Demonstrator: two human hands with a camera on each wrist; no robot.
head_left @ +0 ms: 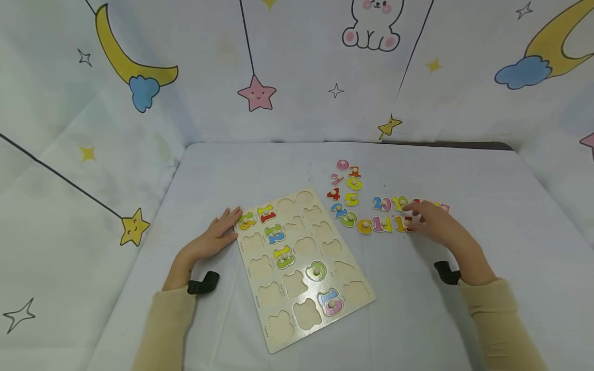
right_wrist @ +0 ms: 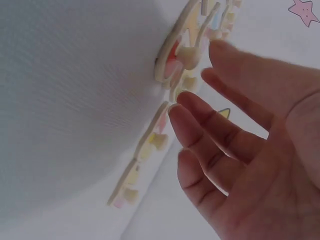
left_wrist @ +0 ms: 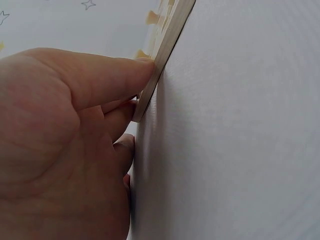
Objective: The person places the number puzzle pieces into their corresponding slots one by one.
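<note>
A wooden number puzzle board lies on the table, with pieces 11, 12, 13 and a few more set in it. My left hand rests flat at the board's left edge, thumb and fingertips touching it. Loose number pieces lie in a cluster to the board's right. My right hand hovers over the right end of that cluster, fingers straight and spread, fingertips just above the knobbed pieces, holding nothing.
The table is covered with a pale grey cloth. A printed curtain with moons, stars and a bunny closes in the back and sides. A dark table edge shows at the far right.
</note>
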